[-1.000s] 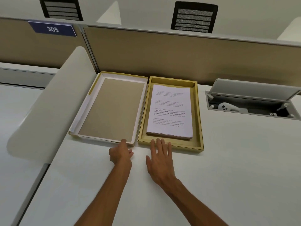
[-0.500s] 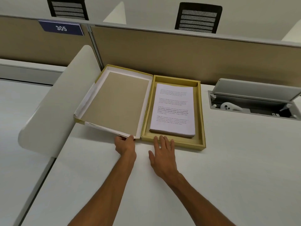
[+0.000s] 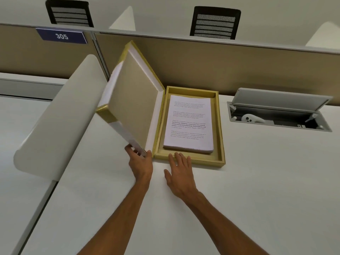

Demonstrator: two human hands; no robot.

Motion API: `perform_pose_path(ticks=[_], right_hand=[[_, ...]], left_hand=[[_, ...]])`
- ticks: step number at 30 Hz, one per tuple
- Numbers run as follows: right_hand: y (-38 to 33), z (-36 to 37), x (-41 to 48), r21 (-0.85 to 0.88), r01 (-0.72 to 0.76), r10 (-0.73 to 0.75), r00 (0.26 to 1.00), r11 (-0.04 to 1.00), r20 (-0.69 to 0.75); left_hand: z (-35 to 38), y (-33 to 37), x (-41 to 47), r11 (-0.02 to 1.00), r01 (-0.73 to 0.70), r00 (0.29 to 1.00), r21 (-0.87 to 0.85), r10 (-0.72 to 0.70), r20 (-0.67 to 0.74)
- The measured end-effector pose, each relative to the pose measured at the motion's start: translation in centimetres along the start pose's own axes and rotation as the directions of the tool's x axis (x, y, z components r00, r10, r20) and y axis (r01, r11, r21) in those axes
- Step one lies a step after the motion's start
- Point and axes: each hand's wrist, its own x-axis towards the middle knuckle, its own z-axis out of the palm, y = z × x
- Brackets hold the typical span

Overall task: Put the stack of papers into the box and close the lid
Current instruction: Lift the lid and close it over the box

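Papers (image 3: 189,124) lie boxed beyond right hand (image 3: 181,176), seemingly untouched

The gold box (image 3: 189,161) sits on the white desk (image 3: 257,181) with the stack of papers (image 3: 189,124) inside. Left of the box, the left hand (image 3: 140,163) grips the half-raised lid (image 3: 136,103) at its near corner. The right hand (image 3: 181,173) lies flat, fingers (image 3: 178,158) touching the box's near rim.

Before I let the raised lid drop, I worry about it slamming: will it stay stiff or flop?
The lid looks like rigid board: its panel stays flat though the left hand grips only one corner. It probably pivots on the edge joined to the box, so it may fall shut onto the papers.
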Motion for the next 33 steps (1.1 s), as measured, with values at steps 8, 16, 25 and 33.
perform_pose_path(ticks=[8, 16, 25, 33], right_hand=[[1.1, -1.1, -0.4, 0.202, 0.049, -0.037, 0.997, 0.978, -0.064], [2.2, -2.9, -0.6, 0.831, -0.11, 0.249, 0.968, 0.545, -0.035], [5.5, -6.3, -0.6, 0.979, 0.137, 0.683, 0.73, -0.151, 0.004], [9.7, -6.2, -0.8, 0.991, -0.064, 0.891, 0.434, -0.12, 0.136]], left_hand=[[1.0, 0.5, -1.2, 0.922, -0.329, 0.929, 0.204, 0.277, 0.244], [1.0, -0.6, -2.1, 0.719, -0.559, 0.817, 0.413, 0.394, 0.421], [1.7, -1.1, -2.3, 0.53, -0.596, 0.803, 0.603, 0.365, 0.472], [2.9, -1.1, -3.2, 0.502, -0.605, 0.796, 0.618, 0.345, 0.498]])
